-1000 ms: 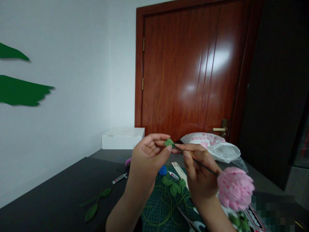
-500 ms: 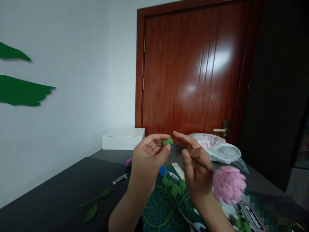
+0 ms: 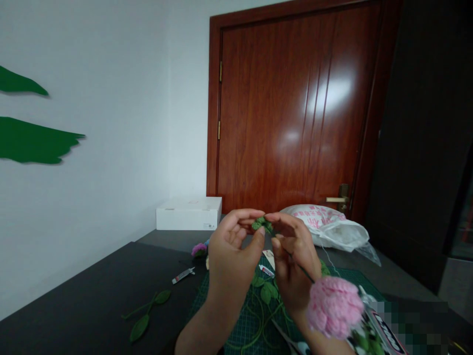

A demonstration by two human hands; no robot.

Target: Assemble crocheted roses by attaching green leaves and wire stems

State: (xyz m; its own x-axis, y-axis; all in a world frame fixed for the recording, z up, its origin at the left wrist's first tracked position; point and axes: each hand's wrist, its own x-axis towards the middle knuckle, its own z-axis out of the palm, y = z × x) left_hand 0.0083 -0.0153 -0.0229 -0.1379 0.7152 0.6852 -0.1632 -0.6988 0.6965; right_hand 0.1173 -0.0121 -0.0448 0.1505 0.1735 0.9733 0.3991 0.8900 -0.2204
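Note:
A small green crocheted piece (image 3: 261,225), shaped like a sepal, is pinched between the thumb and fingers of my left hand (image 3: 236,246). My right hand (image 3: 295,256) grips the thin green stem (image 3: 306,274) of a pink crocheted flower (image 3: 334,306). The bloom hangs toward me, below and right of my right hand. At the stem's other end, my right fingertips touch the green piece; whether the stem passes through it is hidden by my fingers. Beneath my hands, green crocheted leaves (image 3: 269,292) with long thin strands lie on a green cutting mat (image 3: 244,325).
A glue tube (image 3: 183,275) and a leaf sprig (image 3: 140,326) lie on the dark table at left. Another small tube (image 3: 266,271) and scissors (image 3: 286,337) rest on the mat. Farther back are a purple flower (image 3: 198,250), a white box (image 3: 188,213) and a white plastic bag (image 3: 328,224).
My right fingers have moved left and closed onto the green piece beside my left fingertips. The pink flower has swung down and to the left.

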